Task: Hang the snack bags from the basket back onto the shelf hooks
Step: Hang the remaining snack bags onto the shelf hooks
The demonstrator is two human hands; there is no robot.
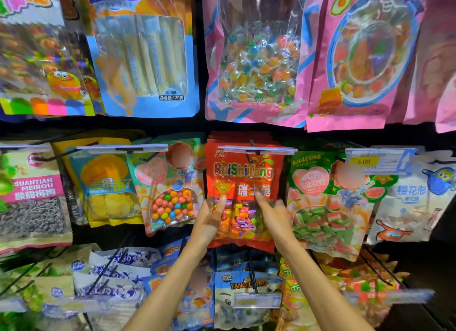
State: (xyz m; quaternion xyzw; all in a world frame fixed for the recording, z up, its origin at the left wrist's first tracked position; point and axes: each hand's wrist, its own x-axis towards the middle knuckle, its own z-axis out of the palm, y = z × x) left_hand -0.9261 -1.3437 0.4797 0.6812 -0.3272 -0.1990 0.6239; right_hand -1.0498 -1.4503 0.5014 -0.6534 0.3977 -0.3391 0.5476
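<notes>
Nearest the camera, at six o'clock, two bare forearms rise over the bottom row, where a thin black wire hook [252,272] juts toward the viewer above a blue-and-white plastic snack bag [246,287].

Just beyond, the left hand [209,222] lies flat and open with its fingers straight, against the lower left of a glossy red plastic bag of wrapped square sweets [244,180]. The right hand [274,217] is also open, and its straight fingertips [259,196] touch the bag's face at about four o'clock of the bag's middle. Neither hand grips anything.

The red bag hangs at the front of a stack on a black peg [253,144], behind a clear plastic label strip [259,150] at twelve o'clock. Hanging therefore looks done, and the hands seem to be settling the bag flat. The basket is out of view, so the next move is likely to let go and reach back for another bag.

At nine o'clock the bag's edge sits just beside a pink-and-green bag of round coloured sweets [170,190]. At three o'clock it sits just beside a green bag of watermelon-striped sweets [325,207], so there is little room sideways. Open room lies straight back toward six o'clock, though the protruding wire could catch a wrist.

Farthest, at twelve o'clock, hangs a pink bag with a clear window of wrapped candies [256,59].
</notes>
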